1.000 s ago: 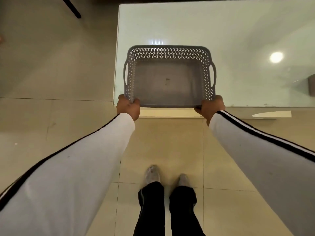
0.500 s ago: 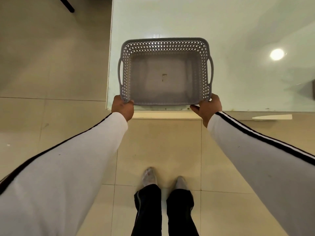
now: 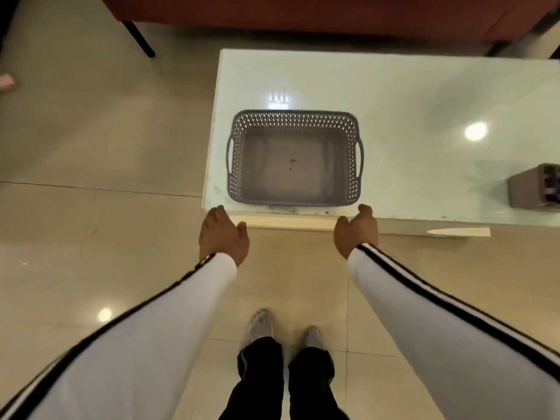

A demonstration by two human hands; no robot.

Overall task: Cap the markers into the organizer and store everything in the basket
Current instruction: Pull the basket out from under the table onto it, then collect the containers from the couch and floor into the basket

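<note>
1. Head view: a grey perforated basket (image 3: 294,157) is seen at the centre of the frame, set flat on a pale glossy table (image 3: 394,95) close to the table's near left corner. Nothing is seen inside it except a small dark mark on its floor. A slot handle is visible on each short side.

2. The left hand (image 3: 222,234) is held just below the basket's lower left corner, at the table's near edge. Its fingers are spread loosely and nothing is gripped; no contact with the basket is seen.

3. The right hand (image 3: 357,230) is held just below the basket's lower right corner, likewise loosely spread and empty, apart from the basket.

4. A grey organizer (image 3: 535,186) is cut off by the right edge of the frame, standing on the table well apart from the basket. Dark items are seen in it, too blurred to be identified.

5. White sleeves (image 3: 169,322) with black stripes are seen reaching up from the lower corners. Dark trousers and pale shoes (image 3: 260,324) are seen at the bottom centre on a beige tiled floor (image 3: 91,147).

6. Reddish-brown furniture (image 3: 303,13) is seen along the top of the frame, behind the table.
</note>
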